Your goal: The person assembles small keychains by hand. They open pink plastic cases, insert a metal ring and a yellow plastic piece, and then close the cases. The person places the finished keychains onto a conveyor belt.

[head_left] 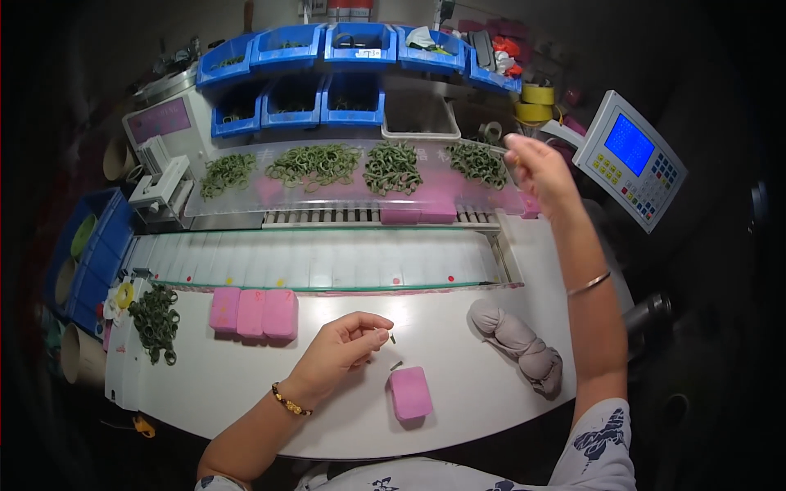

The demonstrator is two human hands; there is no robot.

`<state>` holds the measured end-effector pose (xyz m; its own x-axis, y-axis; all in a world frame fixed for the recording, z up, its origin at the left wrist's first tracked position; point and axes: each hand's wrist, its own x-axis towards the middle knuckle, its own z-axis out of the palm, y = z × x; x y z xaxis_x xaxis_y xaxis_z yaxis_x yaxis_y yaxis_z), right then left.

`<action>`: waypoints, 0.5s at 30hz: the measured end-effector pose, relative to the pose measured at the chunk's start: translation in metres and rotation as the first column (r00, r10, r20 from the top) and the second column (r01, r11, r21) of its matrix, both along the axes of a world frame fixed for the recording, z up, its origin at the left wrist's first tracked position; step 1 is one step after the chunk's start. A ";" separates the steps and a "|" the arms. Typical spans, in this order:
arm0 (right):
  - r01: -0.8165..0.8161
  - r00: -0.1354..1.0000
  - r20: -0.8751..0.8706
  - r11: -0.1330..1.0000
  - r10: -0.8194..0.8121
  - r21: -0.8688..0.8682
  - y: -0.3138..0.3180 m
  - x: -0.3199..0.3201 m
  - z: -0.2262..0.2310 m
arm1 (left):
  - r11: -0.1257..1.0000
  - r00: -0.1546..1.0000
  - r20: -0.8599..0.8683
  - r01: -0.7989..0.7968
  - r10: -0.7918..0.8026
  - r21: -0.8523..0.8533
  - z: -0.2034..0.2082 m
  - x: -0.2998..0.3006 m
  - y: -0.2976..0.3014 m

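Note:
Low over the middle of the white table, my left hand [348,350] is closed in a pinch, a small dark green piece [392,337] showing at its fingertips. Another small green piece [397,366] lies just below, by the top edge of a pink block [410,394] with rounded corners. My right hand [536,168] is raised at the right, its fingers pressed together; whatever they hold, if anything, is too small to make out. Closest to that hand is a pile of green ring-shaped bands [479,165] on the clear plastic shelf [270,192].
Three pink blocks [254,313] stand left, beside another pile of green bands [155,323]. A knotted grey cloth [517,344] lies right. Blue bins [286,45] line the back. A control panel [630,159] juts in at right. A white slotted tray [327,258] crosses behind.

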<state>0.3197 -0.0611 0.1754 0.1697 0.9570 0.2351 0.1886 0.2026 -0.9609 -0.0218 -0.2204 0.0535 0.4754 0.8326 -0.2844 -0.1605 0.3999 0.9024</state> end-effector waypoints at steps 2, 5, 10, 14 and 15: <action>0.002 0.997 -0.078 0.999 -0.006 -0.048 0.006 0.009 -0.001 | 0.999 0.997 0.075 -0.003 0.006 -0.038 -0.006 -0.006 0.001; -0.063 0.983 -0.178 0.994 0.045 -0.095 -0.008 0.017 -0.024 | 0.996 0.983 0.178 -0.037 0.051 -0.079 -0.007 -0.007 0.001; -0.298 0.894 -0.381 0.948 0.235 -0.114 -0.093 -0.032 -0.074 | 0.995 0.956 0.287 -0.033 0.060 -0.099 -0.023 -0.012 -0.001; -0.377 0.876 -0.407 0.894 0.259 -0.242 -0.157 -0.081 -0.089 | 0.994 0.952 0.289 -0.075 0.097 -0.084 -0.011 -0.003 -0.007; -0.397 0.878 -0.380 0.885 0.290 -0.242 -0.168 -0.090 -0.092 | 0.993 0.959 0.264 -0.082 0.102 -0.084 -0.005 0.000 -0.008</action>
<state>0.2296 -0.2296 0.0834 -0.1682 0.9819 -0.0865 -0.1708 -0.1155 -0.9785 -0.0222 -0.2285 0.0482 0.4644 0.8585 -0.2174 -0.4312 0.4336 0.7912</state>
